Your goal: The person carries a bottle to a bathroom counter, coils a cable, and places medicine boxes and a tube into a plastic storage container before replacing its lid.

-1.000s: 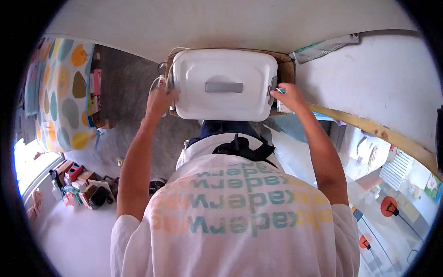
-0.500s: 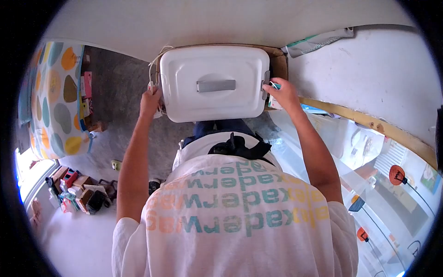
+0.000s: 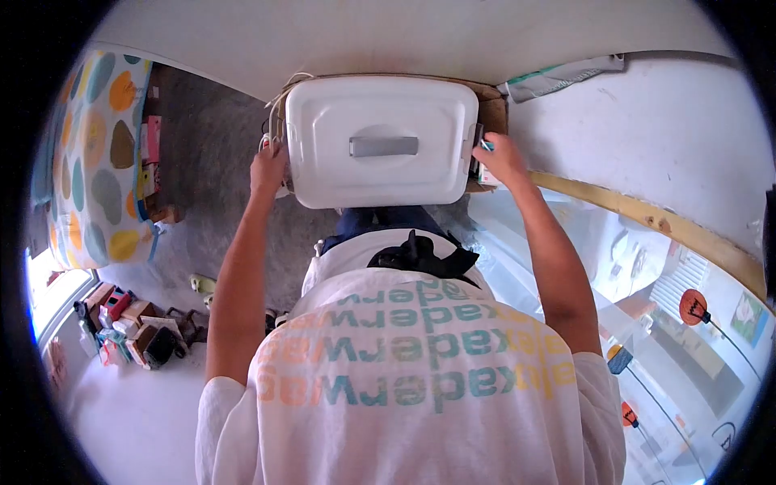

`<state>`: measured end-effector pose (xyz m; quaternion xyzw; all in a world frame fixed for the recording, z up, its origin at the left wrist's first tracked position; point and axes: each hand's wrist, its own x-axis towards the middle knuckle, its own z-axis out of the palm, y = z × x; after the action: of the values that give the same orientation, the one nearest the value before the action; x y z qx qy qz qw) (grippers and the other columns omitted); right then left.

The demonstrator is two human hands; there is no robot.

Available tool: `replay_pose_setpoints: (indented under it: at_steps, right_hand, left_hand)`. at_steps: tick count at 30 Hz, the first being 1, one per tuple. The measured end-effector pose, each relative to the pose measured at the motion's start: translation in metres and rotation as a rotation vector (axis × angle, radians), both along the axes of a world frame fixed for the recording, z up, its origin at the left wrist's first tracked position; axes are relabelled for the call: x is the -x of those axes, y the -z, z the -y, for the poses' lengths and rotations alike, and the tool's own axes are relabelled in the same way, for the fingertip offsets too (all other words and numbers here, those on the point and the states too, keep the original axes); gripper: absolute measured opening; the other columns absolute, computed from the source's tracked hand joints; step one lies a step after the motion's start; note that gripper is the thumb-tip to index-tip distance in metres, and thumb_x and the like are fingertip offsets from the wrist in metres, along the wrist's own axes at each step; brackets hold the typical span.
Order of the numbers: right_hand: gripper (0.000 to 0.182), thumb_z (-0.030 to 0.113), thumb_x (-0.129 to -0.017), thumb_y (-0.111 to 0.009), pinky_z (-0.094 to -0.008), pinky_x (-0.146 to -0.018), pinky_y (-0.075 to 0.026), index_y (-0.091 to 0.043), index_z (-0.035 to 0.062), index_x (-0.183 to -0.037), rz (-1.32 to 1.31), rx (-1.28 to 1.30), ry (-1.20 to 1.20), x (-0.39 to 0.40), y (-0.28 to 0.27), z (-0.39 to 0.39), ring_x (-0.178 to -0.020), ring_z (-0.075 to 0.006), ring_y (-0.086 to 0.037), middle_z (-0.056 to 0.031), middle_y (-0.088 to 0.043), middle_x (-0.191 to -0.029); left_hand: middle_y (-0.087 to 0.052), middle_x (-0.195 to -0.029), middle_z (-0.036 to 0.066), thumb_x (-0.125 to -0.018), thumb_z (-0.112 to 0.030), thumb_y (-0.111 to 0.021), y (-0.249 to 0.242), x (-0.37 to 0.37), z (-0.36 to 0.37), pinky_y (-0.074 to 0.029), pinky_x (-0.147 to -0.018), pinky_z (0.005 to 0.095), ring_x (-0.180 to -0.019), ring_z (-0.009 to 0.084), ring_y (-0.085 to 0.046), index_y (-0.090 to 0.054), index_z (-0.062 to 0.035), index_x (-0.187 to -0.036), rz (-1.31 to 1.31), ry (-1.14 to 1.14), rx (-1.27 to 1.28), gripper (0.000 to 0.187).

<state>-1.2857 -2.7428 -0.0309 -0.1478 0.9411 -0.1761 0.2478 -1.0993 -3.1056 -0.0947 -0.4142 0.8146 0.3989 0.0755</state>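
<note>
At the top middle of the view, held out in front of the person's chest, a white plastic box (image 3: 380, 141) with a grey handle (image 3: 383, 146) sunk in its lid sits on top of a brown cardboard box (image 3: 495, 109), whose rim shows behind the lid and at the lid's right edge. The left hand (image 3: 268, 168) is closed on the left edge of the stack, where a few white cables (image 3: 279, 101) loop up past the lid's corner. The right hand (image 3: 501, 160) is closed on the right edge, its fingers against the grey clasp and some small packets tucked in the cardboard box. Whether each hand bears on the plastic box or on the cardboard under it cannot be told. The two hands are well apart, one at each end.

Below the load are the person's dark trousers and a white shirt (image 3: 412, 372) with pale coloured lettering across the back. The floor under the load is grey carpet (image 3: 202, 162). To the left lies bedding with large coloured spots (image 3: 101, 153), and beside it a row of small boxes. At the lower left, near a bright window, a cluster of small boxes and bottles (image 3: 129, 327) stands on a pale floor. To the right a white wall (image 3: 647, 129) meets a wooden rail (image 3: 647, 218), with a folded paper bag (image 3: 566, 77) lying above it.
</note>
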Motion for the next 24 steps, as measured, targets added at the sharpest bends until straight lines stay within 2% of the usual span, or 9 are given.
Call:
replay_pose_setpoints:
  at_steps: [3, 6, 9, 12, 15, 18, 19, 22, 24]
  right_hand:
    - [0.039, 0.029, -0.064, -0.059, -0.0398, -0.072, -0.046, -0.061, 0.0027, -0.093, 0.037, -0.085, 0.053, -0.003, 0.002, -0.006, -0.079, -0.0342, -0.058, -0.0206, -0.060, -0.083]
    - [0.040, 0.029, -0.064, -0.058, -0.0395, -0.073, -0.045, -0.061, 0.0024, -0.093, 0.004, -0.005, 0.047, -0.004, 0.017, -0.017, -0.079, -0.0341, -0.058, -0.0212, -0.060, -0.084]
    - [0.038, 0.029, -0.065, -0.057, -0.0390, -0.072, -0.045, -0.061, 0.0024, -0.092, -0.032, -0.004, 0.060, -0.006, 0.018, -0.020, -0.079, -0.0341, -0.058, -0.0212, -0.060, -0.084]
    - [0.036, 0.028, -0.065, -0.058, -0.0390, -0.072, -0.045, -0.062, 0.0029, -0.091, 0.034, 0.076, 0.140, -0.007, 0.013, -0.020, -0.080, -0.0345, -0.058, -0.0208, -0.060, -0.085]
    - [0.029, 0.026, -0.068, -0.057, -0.0348, -0.065, -0.046, -0.062, 0.0042, -0.088, -0.033, 0.150, 0.206, -0.004, 0.026, -0.034, -0.070, -0.0263, -0.060, -0.0155, -0.062, -0.076]
    - [0.022, 0.024, -0.072, -0.056, -0.0278, -0.057, -0.044, -0.063, 0.0071, -0.084, 0.149, 0.343, 0.427, -0.009, -0.022, -0.024, -0.060, -0.0136, -0.055, -0.0068, -0.059, -0.068]
    - [0.018, 0.021, -0.075, -0.054, -0.0223, -0.054, -0.040, -0.063, 0.0081, -0.082, 0.264, 0.496, 0.489, -0.013, -0.038, -0.021, -0.059, -0.0060, -0.049, -0.0008, -0.054, -0.065]
    - [0.017, 0.017, -0.075, -0.053, -0.0203, -0.054, -0.040, -0.062, 0.0053, -0.083, 0.556, 0.637, 0.458, -0.022, -0.046, -0.020, -0.060, -0.0058, -0.050, 0.0001, -0.059, -0.076]
    - [0.017, 0.017, -0.075, -0.052, -0.0201, -0.055, -0.040, -0.061, 0.0036, -0.082, 0.595, 0.655, 0.470, -0.028, -0.034, -0.015, -0.062, -0.0068, -0.050, -0.0004, -0.058, -0.073]
  left_hand:
    - [-0.057, -0.062, 0.011, -0.076, -0.032, -0.051, -0.009, 0.005, -0.006, -0.044, -0.058, 0.0343, -0.060, 0.0229, -0.059, -0.058, -0.0044, -0.082, -0.004, -0.026, -0.032, 0.029]
    - [-0.056, -0.060, 0.010, -0.076, -0.032, -0.051, -0.002, 0.003, -0.001, -0.044, -0.057, 0.0336, -0.058, 0.0215, -0.058, -0.058, -0.0041, -0.082, 0.028, -0.004, -0.017, 0.029]
    - [-0.056, -0.059, 0.010, -0.076, -0.033, -0.051, -0.024, 0.003, -0.013, -0.044, -0.057, 0.0338, -0.057, 0.0210, -0.058, -0.059, -0.0041, -0.083, 0.001, -0.074, -0.008, 0.031]
    - [-0.056, -0.058, 0.008, -0.076, -0.037, -0.052, -0.019, -0.001, -0.013, -0.043, -0.056, 0.0331, -0.056, 0.0194, -0.057, -0.060, -0.0057, -0.084, -0.007, -0.040, 0.113, 0.033]
    - [-0.057, -0.059, 0.008, -0.078, -0.035, -0.054, -0.004, -0.008, -0.001, -0.044, -0.056, 0.0316, -0.056, 0.0194, -0.057, -0.060, -0.0053, -0.083, -0.101, -0.215, 0.108, 0.031]
    - [-0.056, -0.059, 0.009, -0.079, -0.030, -0.055, -0.036, -0.010, -0.003, -0.044, -0.055, 0.0310, -0.055, 0.0193, -0.057, -0.060, -0.0063, -0.083, -0.311, -0.450, 0.011, 0.025]
    - [-0.057, -0.062, 0.010, -0.080, -0.025, -0.054, -0.048, -0.013, -0.002, -0.043, -0.053, 0.0316, -0.054, 0.0216, -0.057, -0.060, -0.0048, -0.082, -0.310, -0.386, 0.041, 0.021]
    - [-0.058, -0.065, 0.010, -0.081, -0.030, -0.054, -0.080, -0.022, -0.024, -0.044, -0.052, 0.0329, -0.057, 0.0234, -0.058, -0.060, -0.0051, -0.084, -0.245, -0.065, 0.233, 0.026]
    - [-0.060, -0.071, 0.011, -0.080, -0.034, -0.054, -0.111, -0.011, -0.061, -0.046, -0.055, 0.0344, -0.065, 0.0256, -0.060, -0.060, -0.0063, -0.085, -0.076, 0.266, 0.298, 0.029]
